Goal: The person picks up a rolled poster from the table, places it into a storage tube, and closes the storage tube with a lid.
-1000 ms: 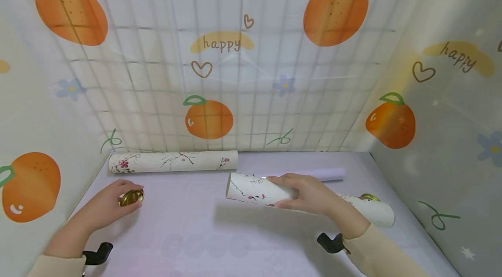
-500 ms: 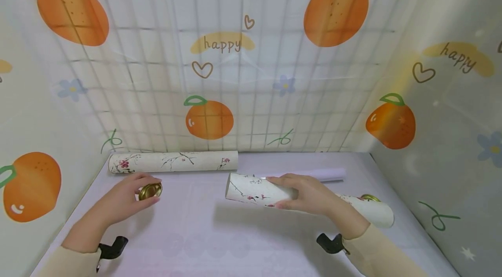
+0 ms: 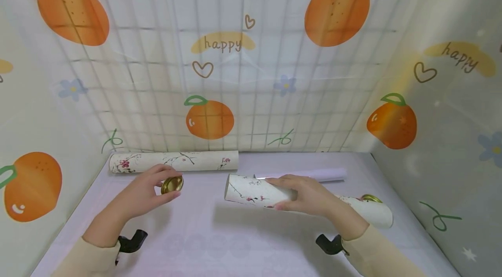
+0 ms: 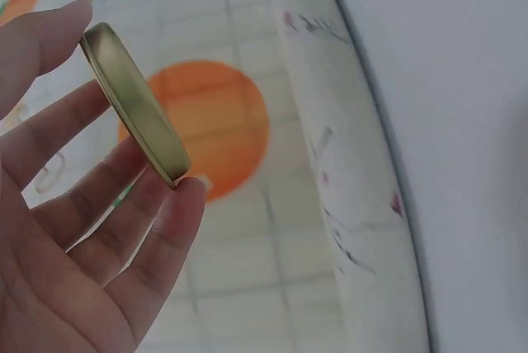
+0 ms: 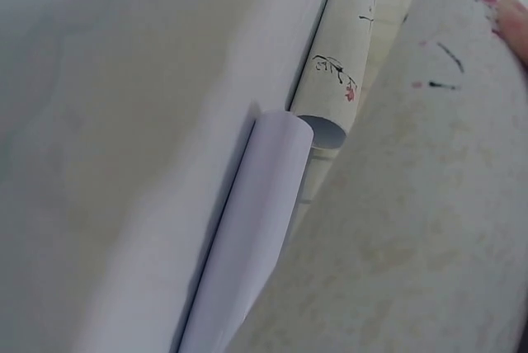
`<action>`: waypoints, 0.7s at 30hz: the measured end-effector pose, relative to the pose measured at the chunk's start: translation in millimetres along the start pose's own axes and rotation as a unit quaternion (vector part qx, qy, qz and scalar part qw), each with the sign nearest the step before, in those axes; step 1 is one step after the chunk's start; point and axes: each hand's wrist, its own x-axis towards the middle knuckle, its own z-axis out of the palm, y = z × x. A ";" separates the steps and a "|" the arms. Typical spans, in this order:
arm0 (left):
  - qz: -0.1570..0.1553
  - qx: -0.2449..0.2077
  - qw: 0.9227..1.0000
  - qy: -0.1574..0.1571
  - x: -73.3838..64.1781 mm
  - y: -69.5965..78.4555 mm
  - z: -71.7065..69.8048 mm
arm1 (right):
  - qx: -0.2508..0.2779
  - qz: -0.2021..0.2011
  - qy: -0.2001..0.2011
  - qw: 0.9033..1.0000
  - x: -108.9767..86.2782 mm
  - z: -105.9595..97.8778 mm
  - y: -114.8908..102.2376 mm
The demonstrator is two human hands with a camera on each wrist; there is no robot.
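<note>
Gold round lid (image 3: 172, 185) sits pinched by the rim in the left hand's (image 3: 147, 192) fingertips, up off the table (image 3: 196, 224). Head view shows its hollow side; left wrist view has it near edge-on, smooth side wall visible. Right hand (image 3: 303, 194) grips the white blossom-print tube (image 3: 252, 190); one end sticks out past the fingers toward the left hand, the other past the wrist. Second gold round piece (image 3: 371, 198), head view only: right of the right hand, part hidden by that tube. Beyond the left hand: matching rear tube (image 3: 174, 162). Beyond the right hand: lilac roll (image 3: 327, 175). Right wrist view adds the rear tube's open end, near the roll's end; only a fingertip of that hand shows there.
</note>
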 end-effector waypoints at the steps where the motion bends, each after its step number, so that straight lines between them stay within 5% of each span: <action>1: 0.005 -0.009 1.000 0.000 2.2 3.1 0.7 | 0.000 -0.001 0.000 1.000 0.2 0.1 -0.3; 21: 0.046 -0.111 0.993 0.013 27.6 30.5 19.5 | 0.019 -0.015 0.010 1.000 3.5 4.8 -1.6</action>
